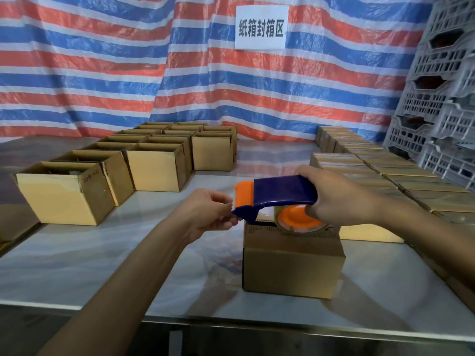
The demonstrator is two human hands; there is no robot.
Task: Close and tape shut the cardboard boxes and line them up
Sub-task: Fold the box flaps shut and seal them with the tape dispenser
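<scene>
Two hands work a tape dispenser [280, 195] above one closed box [293, 268] near the front edge of the table [102, 265].

The closed box stands alone on the pale tabletop, flaps down, with the dispenser's roll just over its far top edge. The right hand [336, 199] is wrapped around the blue handle. The left hand [210, 211] pinches thumb against fingertips at the orange toothed front; whether clear tape lies between them cannot be told. Further back on the left, open boxes [61, 199] sit in rows, and on the right, taped boxes [401, 181] are lined up edge to edge. Behind them hang a striped tarp [102, 60] and a paper sign [261, 27], with grey crates [442, 98] stacked at the far right.
</scene>
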